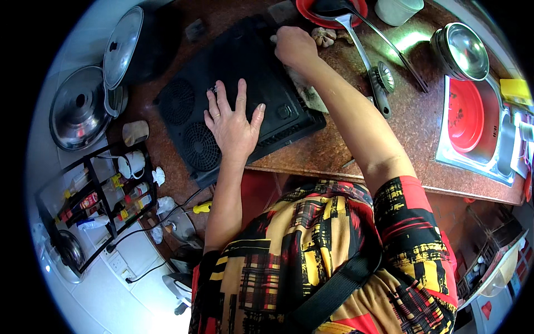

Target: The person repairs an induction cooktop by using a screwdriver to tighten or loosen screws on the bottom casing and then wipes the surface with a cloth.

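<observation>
A black, flat appliance [261,72], likely an induction cooker turned underside up, lies at a slant on the brown countertop. Two round fan grilles show on its left part. My left hand [235,127] rests flat on it with the fingers spread, a ring on one finger. At its far right edge, my right hand [296,49] is closed round a greyish cloth [311,96], part of which trails along the appliance's right side. The fingers' undersides are hidden. Garlic bulbs [324,37] sit just right of that hand.
Right: a ladle and slotted utensil [367,61], a red bowl [361,8], stacked metal bowls [467,51] and a sink with a red basin [465,114]. Left: a lidded pot [123,47], a metal lid [80,108] and a rack of bottles [111,186]. A black cord [153,227] hangs below the counter edge.
</observation>
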